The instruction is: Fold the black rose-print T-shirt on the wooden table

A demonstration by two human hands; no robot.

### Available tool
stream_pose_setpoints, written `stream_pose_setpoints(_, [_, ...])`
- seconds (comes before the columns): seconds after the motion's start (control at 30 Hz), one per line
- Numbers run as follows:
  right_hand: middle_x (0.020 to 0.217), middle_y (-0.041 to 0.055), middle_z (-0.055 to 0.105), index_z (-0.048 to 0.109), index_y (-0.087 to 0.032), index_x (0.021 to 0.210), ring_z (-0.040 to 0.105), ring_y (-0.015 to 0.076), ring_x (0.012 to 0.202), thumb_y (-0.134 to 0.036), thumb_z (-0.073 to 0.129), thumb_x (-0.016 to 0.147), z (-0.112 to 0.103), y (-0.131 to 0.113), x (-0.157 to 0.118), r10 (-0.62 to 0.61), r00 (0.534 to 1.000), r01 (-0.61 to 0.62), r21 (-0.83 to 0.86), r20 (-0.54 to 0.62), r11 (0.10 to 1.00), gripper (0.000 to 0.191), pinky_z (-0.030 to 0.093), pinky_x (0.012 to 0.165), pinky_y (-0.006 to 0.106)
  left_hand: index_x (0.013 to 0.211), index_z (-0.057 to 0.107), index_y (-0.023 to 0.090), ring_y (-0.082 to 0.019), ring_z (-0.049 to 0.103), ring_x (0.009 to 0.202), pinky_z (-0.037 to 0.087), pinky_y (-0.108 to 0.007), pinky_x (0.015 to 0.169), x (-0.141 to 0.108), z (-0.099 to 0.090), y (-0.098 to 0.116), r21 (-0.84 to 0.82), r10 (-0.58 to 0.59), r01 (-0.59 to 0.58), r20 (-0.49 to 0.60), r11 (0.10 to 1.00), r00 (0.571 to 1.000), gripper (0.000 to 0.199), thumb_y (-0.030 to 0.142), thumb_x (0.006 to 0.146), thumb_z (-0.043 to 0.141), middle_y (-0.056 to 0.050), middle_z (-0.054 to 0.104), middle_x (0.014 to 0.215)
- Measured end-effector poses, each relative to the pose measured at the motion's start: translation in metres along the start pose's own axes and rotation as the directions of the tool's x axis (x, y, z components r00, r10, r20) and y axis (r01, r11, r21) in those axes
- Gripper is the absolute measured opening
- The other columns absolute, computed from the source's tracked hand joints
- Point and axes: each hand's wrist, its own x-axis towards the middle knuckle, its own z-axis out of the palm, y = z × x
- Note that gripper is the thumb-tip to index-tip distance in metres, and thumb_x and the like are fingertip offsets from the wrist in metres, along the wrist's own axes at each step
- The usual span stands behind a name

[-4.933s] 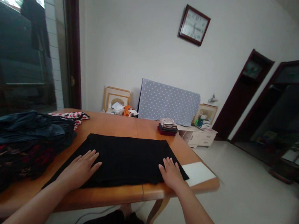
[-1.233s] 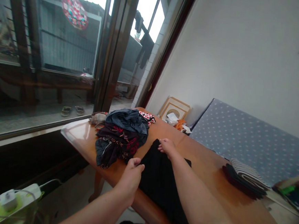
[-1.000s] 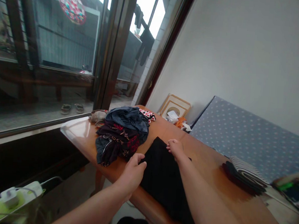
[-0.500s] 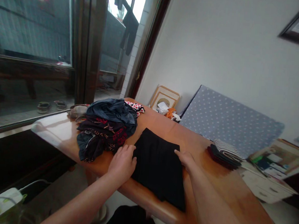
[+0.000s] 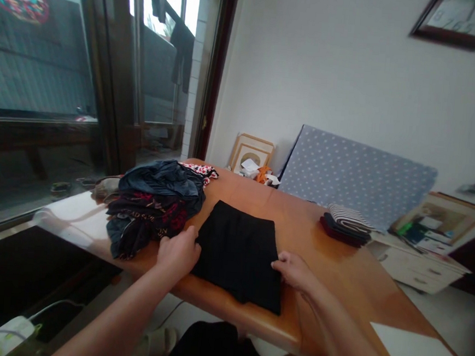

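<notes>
Folded black cloth [image 5: 235, 254], seemingly squared; left hand [image 5: 178, 253], fingers curled at edge; right hand [image 5: 294, 271], fingers together.

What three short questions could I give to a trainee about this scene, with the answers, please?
1. True or false: the right hand rests at the right edge of the folded black garment.
2. Which is nearer to the left hand: the loose heap of clothes or the folded stack?
3. Fill the gap: the blue-grey board behind the wooden table has white ____.

Key: 1. True. 2. The loose heap of clothes. 3. Dots.
</notes>
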Motion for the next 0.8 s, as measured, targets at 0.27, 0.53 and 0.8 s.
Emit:
stream_pose_setpoints(0.27, [0.084, 0.0059, 0.071, 0.066, -0.019, 0.089, 0.065, 0.0199, 0.079, -0.027, 0.058, 0.08, -0.08, 0.014, 0.03, -0.092, 0.878, -0.029, -0.245, -0.469, 0.969, 0.014, 0.045, 0.068, 0.027, 0.086, 0.062, 0.028, -0.021, 0.058, 0.063, 0.037, -0.031, 0.072, -0.086, 0.017, 0.086, -0.67, 0.283, -0.12, 0.139, 0.732, 0.949, 0.015, 0.022, 0.074, 0.067, 0.003, 0.064, 0.062])
stream_pose_setpoints(0.53, [0.102, 0.0074, 0.074, 0.071, -0.021, 0.103, 0.067, 0.0227, 0.094, -0.038, 0.054, 0.087, -0.096, 0.047, -0.015, -0.243, 0.838, 0.073, -0.341, -0.489, 0.937, 0.028, 0.047, 0.083, 0.032, 0.088, 0.064, 0.022, -0.015, 0.053, 0.066, 0.036, -0.025, 0.062, -0.043, 0.046, 0.089, -0.763, 0.271, -0.218, -0.058, 0.609, 0.961, 0.01, 0.026, 0.084, 0.056, 0.001, 0.06, 0.071])
stream_pose_setpoints(0.8, [0.1, 0.0049, 0.073, 0.07, -0.023, 0.102, 0.067, 0.0221, 0.092, -0.045, 0.05, 0.091, -0.068, 0.075, -0.083, -0.271, 0.855, 0.154, -0.282, -0.443, 0.947, 0.032, 0.048, 0.08, 0.032, 0.074, 0.062, 0.019, -0.024, 0.062, 0.08, 0.038, -0.03, 0.067, 0.052, 0.029, 0.075, -0.368, 0.068, -0.06, 0.008, 0.928, 0.998, 0.032, 0.05, 0.084, 0.061, -0.006, 0.066, 0.076])
